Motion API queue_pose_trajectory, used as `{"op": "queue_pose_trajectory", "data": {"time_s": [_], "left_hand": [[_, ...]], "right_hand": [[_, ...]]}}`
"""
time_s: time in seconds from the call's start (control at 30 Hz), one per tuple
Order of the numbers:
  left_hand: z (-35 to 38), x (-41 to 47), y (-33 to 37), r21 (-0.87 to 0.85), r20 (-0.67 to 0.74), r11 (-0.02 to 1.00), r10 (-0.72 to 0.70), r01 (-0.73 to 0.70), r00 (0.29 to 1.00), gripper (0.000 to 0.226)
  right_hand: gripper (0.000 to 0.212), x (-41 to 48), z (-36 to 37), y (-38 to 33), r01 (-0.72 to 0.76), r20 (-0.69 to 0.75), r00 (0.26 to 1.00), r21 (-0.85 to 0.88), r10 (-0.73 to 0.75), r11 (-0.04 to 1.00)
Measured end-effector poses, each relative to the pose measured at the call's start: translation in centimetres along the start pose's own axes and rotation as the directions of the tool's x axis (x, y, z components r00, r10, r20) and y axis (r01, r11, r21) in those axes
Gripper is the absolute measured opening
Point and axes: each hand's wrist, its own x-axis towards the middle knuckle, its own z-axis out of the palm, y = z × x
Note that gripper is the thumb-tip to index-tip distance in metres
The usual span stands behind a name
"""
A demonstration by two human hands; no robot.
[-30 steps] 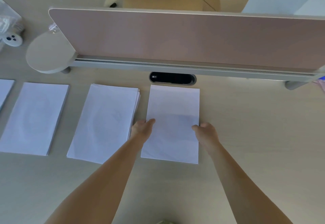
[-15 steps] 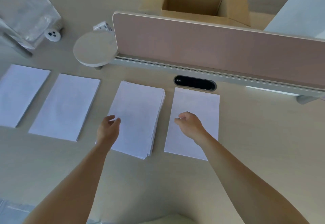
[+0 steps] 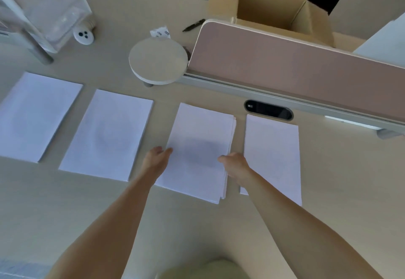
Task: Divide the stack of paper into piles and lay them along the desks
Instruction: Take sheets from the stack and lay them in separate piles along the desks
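Note:
Several piles of white paper lie in a row on the beige desk (image 3: 328, 191). From the left: a thin pile (image 3: 37, 114), a second pile (image 3: 109, 134), a thicker, slightly fanned stack (image 3: 199, 143) and a thin pile (image 3: 271, 153) on the right. My left hand (image 3: 156, 158) touches the thick stack's left edge with its fingers apart. At the stack's right edge sits my right hand (image 3: 234, 164), thumb on the top sheet; its other fingers are hidden. The stack lies flat.
A pink divider panel (image 3: 295, 70) runs along the back right, a black cable slot (image 3: 268, 110) below it. Left of the panel stands a round beige disc (image 3: 157, 60). Behind are an open cardboard box (image 3: 271, 4), a pen (image 3: 194, 25), a white puck (image 3: 83, 35) and a clear plastic bag (image 3: 48, 4).
Both hands left the right-hand pile and moved left to the edges of the thick stack. My view swung left, showing more piles.

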Motion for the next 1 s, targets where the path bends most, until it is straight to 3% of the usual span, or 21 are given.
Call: {"op": "queue_pose_trajectory", "data": {"time_s": [0.17, 0.33, 0.47, 0.73, 0.87, 1.0], "left_hand": [[-0.2, 0.4, -0.4, 0.075, 0.070, 0.997, 0.018, -0.023, 0.997, 0.064], [-0.9, 0.5, 0.3, 0.090, 0.108, 0.994, 0.059, -0.069, 0.992, 0.020], [-1.4, 1.2, 0.1, 0.165, 0.114, 0.975, 0.132, -0.150, 0.985, 0.029], [-1.9, 2.1, -0.4, 0.175, 0.135, 0.979, 0.084, -0.108, 0.987, 0.036], [-1.8, 2.0, -0.8, 0.156, 0.134, 0.983, 0.078, -0.098, 0.988, 0.045], [-1.9, 1.6, -0.4, 0.129, 0.142, 0.988, 0.063, -0.082, 0.988, 0.049]], "right_hand": [[0.021, -0.1, 0.8, -0.9, -0.099, -0.047, 0.994, 0.054, 0.102, 0.994], [0.026, 0.5, 0.9, -0.8, -0.070, -0.055, 0.996, -0.036, 0.068, 0.997], [0.031, 0.7, 0.7, -1.0, -0.093, -0.065, 0.994, 0.000, 0.092, 0.996], [0.031, 0.6, 1.9, -2.2, -0.050, -0.191, 0.981, -0.091, 0.032, 0.995], [0.018, 0.7, 3.3, -2.3, -0.113, -0.148, 0.983, -0.029, 0.108, 0.993], [0.061, 1.1, 3.5, -2.3, -0.102, -0.136, 0.984, 0.122, 0.118, 0.987]]}}
